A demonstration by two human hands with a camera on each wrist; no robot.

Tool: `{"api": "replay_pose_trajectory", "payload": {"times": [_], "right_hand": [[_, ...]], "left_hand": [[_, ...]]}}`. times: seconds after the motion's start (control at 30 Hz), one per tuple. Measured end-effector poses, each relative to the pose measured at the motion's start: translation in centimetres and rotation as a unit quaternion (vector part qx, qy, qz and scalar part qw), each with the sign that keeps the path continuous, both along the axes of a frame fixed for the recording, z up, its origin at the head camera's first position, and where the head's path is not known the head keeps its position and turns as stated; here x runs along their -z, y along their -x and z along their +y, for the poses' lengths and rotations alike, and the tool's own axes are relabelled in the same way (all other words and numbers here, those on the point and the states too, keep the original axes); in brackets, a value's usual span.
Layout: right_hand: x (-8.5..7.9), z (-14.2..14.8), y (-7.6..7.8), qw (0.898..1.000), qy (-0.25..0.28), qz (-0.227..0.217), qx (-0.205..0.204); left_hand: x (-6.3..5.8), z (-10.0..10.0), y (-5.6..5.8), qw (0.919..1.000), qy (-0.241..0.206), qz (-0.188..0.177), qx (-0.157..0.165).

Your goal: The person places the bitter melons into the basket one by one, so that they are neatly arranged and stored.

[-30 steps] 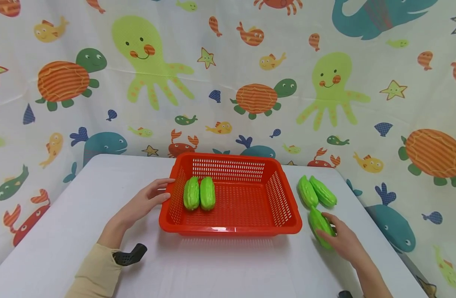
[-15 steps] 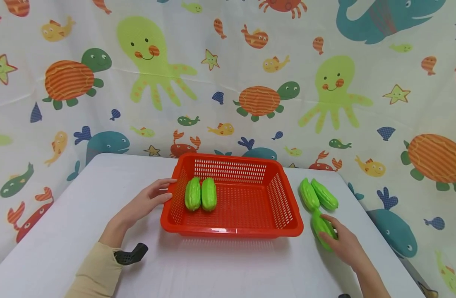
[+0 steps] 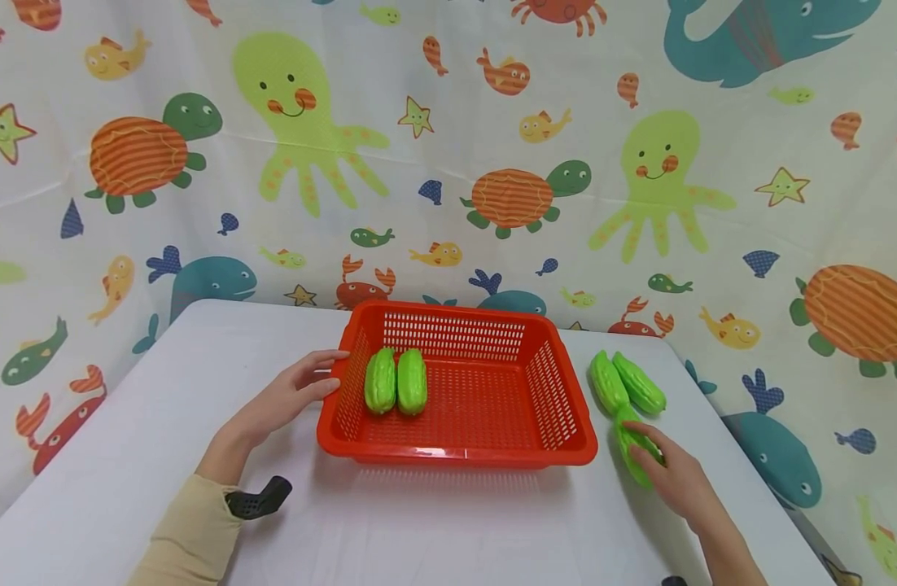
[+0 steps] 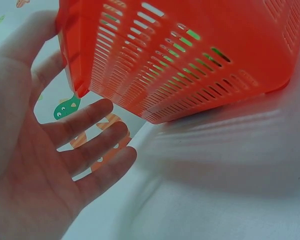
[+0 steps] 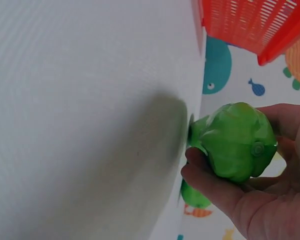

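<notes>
My right hand (image 3: 674, 476) holds a green, bumpy bitter melon (image 3: 630, 443), thumb on one side and fingers on the other. The right wrist view shows the rounded end of this bitter melon (image 5: 235, 142) toward the camera, with its narrow tip close to the table. Two more bitter melons, a left one (image 3: 608, 384) and a right one (image 3: 641, 384), lie just beyond it. My left hand (image 3: 290, 399) touches the left rim of the red plastic basket (image 3: 456, 456), fingers spread and fairly straight. Inside the basket, two bitter melons (image 3: 380, 382) lie side by side at the left.
A white table (image 3: 390, 529) bears the basket in its middle. Behind it hangs a curtain (image 3: 434, 146) printed with sea animals. A black strap device (image 3: 258, 499) sits on my left wrist. The basket's slotted side wall (image 4: 190, 70) fills the top of the left wrist view.
The head view has shifted slightly. My right hand and the bitter melon in it have moved very slightly away from me over the last half second. The left hand stays at the rim.
</notes>
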State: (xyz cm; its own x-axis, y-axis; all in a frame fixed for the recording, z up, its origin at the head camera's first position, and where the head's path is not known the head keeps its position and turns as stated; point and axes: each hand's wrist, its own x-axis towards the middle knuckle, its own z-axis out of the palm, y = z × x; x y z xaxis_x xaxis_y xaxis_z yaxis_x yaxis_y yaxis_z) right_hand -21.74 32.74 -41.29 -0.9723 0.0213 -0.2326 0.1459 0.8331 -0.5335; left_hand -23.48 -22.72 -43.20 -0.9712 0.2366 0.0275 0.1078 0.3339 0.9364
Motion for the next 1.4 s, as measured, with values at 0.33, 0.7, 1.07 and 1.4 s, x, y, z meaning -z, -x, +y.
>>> {"api": "replay_pose_trajectory", "payload": {"times": [0.33,0.7,1.07,1.4], "right_hand": [[-0.9,-0.7,-0.1,0.998,0.055,0.028,0.016],[-2.4,-2.3,-0.4,0.984,0.155,0.077,0.031],[-5.3,-3.6,0.0,0.981,0.141,0.132,-0.002],[-9.0,-5.5,0.3,0.973,0.144,0.169,-0.055]], "left_hand": [[0.0,0.0,0.0,1.0,-0.003,-0.004,0.0],[0.0,0.1,0.1,1.0,0.0,-0.004,0.001],[0.0,0.1,0.0,1.0,0.004,-0.005,-0.004],[0.0,0.0,0.1,1.0,0.002,-0.008,-0.003]]}}
